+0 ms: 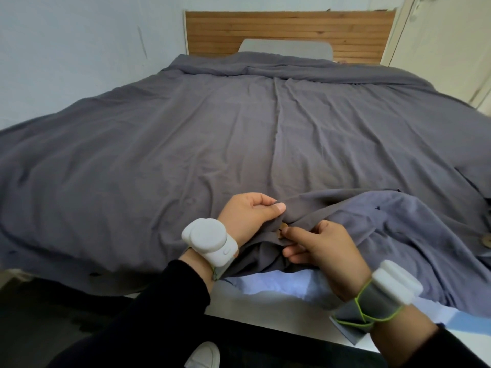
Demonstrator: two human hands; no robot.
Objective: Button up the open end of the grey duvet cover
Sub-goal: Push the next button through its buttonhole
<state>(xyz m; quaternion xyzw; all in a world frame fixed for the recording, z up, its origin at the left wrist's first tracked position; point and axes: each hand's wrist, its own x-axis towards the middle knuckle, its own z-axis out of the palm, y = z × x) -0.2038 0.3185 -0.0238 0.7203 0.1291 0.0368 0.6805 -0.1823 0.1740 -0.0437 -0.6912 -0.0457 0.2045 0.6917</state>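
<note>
The grey duvet cover lies spread over the bed, its open end bunched at the near edge. My left hand pinches the upper hem of the cover between thumb and fingers. My right hand grips the lower hem just to the right, thumb pressed on a small tan button that sits between the two hands. A second tan button shows on the cover at the far right edge. The open end to the right of my hands is folded back, showing the lighter inside.
A wooden headboard and a grey pillow stand at the far end. A pale blue sheet shows under the cover by the white bed edge. A wall runs along the left, a white door on the right. My white shoe is on the dark floor.
</note>
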